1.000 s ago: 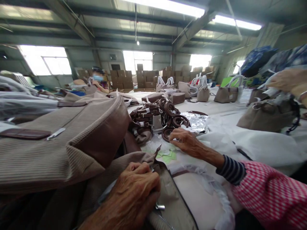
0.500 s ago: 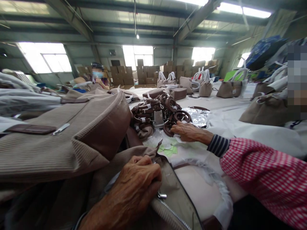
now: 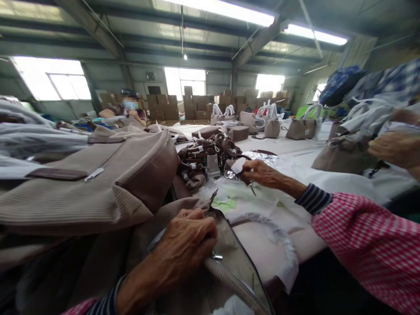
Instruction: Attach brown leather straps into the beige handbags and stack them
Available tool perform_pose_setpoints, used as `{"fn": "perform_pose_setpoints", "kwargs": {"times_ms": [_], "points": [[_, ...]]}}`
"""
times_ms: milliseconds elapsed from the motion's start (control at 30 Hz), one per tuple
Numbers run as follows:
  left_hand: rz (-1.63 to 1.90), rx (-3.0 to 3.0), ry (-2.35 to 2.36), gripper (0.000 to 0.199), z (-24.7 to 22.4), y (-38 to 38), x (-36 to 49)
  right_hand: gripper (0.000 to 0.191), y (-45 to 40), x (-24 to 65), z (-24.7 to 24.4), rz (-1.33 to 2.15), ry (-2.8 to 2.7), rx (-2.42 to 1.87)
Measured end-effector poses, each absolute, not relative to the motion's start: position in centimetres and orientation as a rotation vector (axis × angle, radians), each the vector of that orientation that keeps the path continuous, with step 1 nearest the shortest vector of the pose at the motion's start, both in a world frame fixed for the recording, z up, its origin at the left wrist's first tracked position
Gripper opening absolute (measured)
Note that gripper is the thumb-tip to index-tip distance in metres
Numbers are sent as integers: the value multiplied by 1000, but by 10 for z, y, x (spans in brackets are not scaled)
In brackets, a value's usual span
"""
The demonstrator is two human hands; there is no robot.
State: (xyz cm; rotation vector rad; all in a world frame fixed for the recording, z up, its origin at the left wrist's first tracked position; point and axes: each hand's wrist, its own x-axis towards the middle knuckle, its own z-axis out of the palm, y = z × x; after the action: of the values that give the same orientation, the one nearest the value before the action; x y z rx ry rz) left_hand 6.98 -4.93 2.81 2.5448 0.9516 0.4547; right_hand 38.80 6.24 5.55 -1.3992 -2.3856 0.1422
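Note:
My left hand is closed on the upper edge of an unzipped taupe bag, whose zipper and lining show at the bottom centre. My right hand pinches a coiled brown strap with white wrapping on it, and a metal clip hangs below. Just behind it lies a heap of brown straps with metal hooks. A ribbed taupe bag with a brown base lies on its side to the left of my left hand. What is inside the open bag is mostly hidden.
Green slips and clear plastic lie between my hands. A white-wrapped handle rests to the right of the open bag. Finished-looking handbags stand farther back. Another person's hand is at the right edge; cartons are stacked behind.
My right hand has lifted a coiled strap from the heap and drawn it slightly right. My left hand keeps its grip on the bag. A co-worker's hand has come into view at right.

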Motion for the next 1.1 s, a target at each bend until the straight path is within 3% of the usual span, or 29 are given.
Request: {"fn": "perform_pose_setpoints", "kwargs": {"times_ms": [167, 300, 467, 600, 800, 933, 1100], "points": [[478, 2586, 921, 20, 30, -52, 66, 12, 0, 369, 88, -29, -2415, -1389], [496, 2618, 894, 22, 32, -54, 65, 11, -48, 358, 77, -241, -2613, -1509], [518, 2616, 896, 25, 37, -57, 64, 11, -54, 371, 46, -14, -2750, -1464], [524, 2622, 848, 22, 43, -61, 60, 24, -35, 366, 58, 173, -2568, -1407], [533, 2578, 890, 16, 49, -67, 52, 27, -26, 322, 62, 488, -2515, -873], [559, 2591, 944, 10, 48, -65, 51, 27, -22, 316, 48, 469, -2575, -830], [339, 2653, 914, 21, 45, -60, 63, 20, 9, 350, 36, 332, -2295, -1093]]}}
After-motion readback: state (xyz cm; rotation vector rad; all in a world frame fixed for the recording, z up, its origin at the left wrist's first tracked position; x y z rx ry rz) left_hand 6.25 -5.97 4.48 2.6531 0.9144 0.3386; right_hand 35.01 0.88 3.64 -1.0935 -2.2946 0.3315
